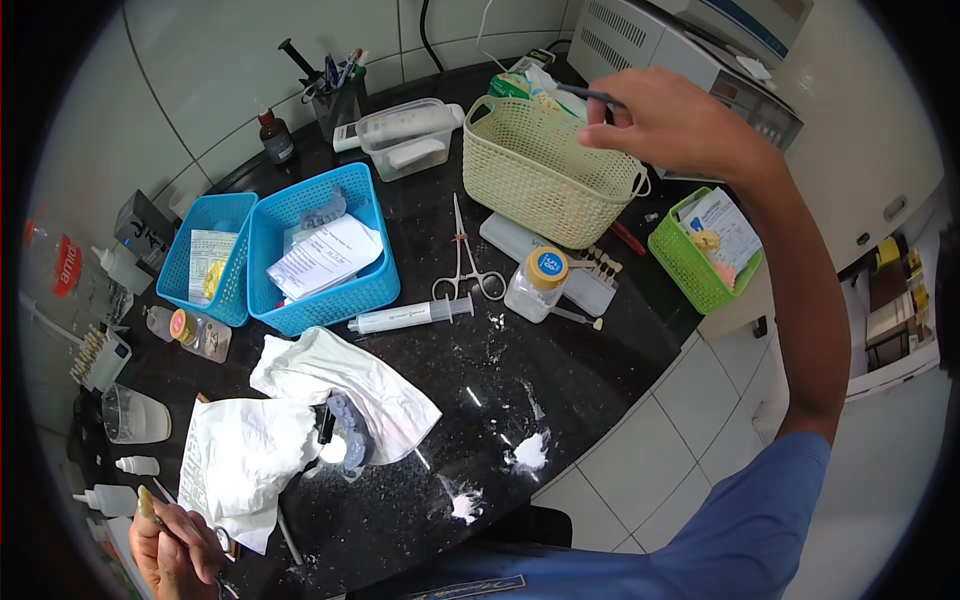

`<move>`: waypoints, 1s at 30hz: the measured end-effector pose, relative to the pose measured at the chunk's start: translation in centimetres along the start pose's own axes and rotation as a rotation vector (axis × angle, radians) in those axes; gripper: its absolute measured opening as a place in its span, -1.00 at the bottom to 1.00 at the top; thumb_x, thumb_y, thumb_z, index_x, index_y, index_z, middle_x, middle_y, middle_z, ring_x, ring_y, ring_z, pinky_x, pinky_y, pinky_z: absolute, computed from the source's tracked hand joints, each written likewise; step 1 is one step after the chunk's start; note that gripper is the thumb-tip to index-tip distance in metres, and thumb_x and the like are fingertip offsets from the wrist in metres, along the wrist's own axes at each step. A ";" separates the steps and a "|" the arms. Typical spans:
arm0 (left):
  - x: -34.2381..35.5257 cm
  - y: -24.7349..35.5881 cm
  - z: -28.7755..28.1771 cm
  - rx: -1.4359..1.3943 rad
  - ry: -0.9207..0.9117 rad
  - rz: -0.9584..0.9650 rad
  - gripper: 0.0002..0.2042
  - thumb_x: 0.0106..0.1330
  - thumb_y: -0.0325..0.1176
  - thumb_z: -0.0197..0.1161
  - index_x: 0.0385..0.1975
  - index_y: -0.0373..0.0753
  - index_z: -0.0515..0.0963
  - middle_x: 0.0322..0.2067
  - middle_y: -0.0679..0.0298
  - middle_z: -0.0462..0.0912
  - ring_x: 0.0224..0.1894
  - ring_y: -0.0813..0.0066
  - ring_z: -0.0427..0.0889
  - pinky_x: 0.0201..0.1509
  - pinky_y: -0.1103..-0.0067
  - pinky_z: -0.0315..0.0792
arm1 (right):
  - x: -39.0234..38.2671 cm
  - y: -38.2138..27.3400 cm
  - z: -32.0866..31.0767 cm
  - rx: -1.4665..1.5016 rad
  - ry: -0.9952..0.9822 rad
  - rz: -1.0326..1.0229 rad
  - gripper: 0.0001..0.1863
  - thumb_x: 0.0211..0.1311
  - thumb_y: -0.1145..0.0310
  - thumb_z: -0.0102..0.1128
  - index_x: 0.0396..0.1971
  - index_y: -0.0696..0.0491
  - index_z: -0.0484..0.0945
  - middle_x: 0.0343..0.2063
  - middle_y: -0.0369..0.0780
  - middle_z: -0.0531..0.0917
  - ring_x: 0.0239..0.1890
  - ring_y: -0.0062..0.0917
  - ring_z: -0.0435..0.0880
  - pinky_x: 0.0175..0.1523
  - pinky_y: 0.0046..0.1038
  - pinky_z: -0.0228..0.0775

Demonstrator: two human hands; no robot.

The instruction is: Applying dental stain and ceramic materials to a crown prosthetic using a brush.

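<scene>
My right hand (665,120) is raised above the cream woven basket (540,185). Its fingers pinch a dark slim stick (590,95) that points left; the exact kind cannot be made out. Low at the left, my left hand (178,555) has its fingers curled closed. A small yellowish piece (148,502) shows at its fingertips, its kind unclear. Close to that hand lie a crumpled white cloth (245,455) and a white bottle with a nozzle (108,500). A grey-blue dental model (352,435) rests by a second white cloth (335,375).
Blue baskets (325,295) with papers stand at the left back. Scissor-handled forceps (462,265), a large syringe (405,317) and a yellow-lidded jar (538,285) occupy the middle. White powder heaps (530,452) lie near the front edge. A green basket (700,280) sits right; a cup (135,413) left.
</scene>
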State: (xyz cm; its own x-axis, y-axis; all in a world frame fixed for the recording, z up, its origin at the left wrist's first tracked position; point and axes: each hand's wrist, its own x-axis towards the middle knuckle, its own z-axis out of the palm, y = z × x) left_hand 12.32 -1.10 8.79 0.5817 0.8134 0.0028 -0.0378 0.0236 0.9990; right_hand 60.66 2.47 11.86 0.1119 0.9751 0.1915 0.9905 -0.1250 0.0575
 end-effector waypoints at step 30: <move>-2.1 0.4 3.5 0.059 0.170 0.023 -0.82 0.42 -0.36 -0.05 -0.23 -0.37 0.40 -0.55 0.34 0.36 -0.53 0.62 0.31 -0.40 0.63 0.28 | 7.3 -2.2 8.5 0.046 -0.302 -0.085 -0.73 -0.09 0.33 0.25 -0.37 0.17 0.64 -0.40 0.03 0.65 -0.28 -0.17 0.65 -0.18 -0.23 0.46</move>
State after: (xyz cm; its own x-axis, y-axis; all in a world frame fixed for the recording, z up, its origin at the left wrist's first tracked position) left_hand 13.92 -4.82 9.32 0.4350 0.9001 0.0233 0.0014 -0.0266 0.9996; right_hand 60.03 11.44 4.78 0.0404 0.9929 -0.1121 0.9991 -0.0389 0.0156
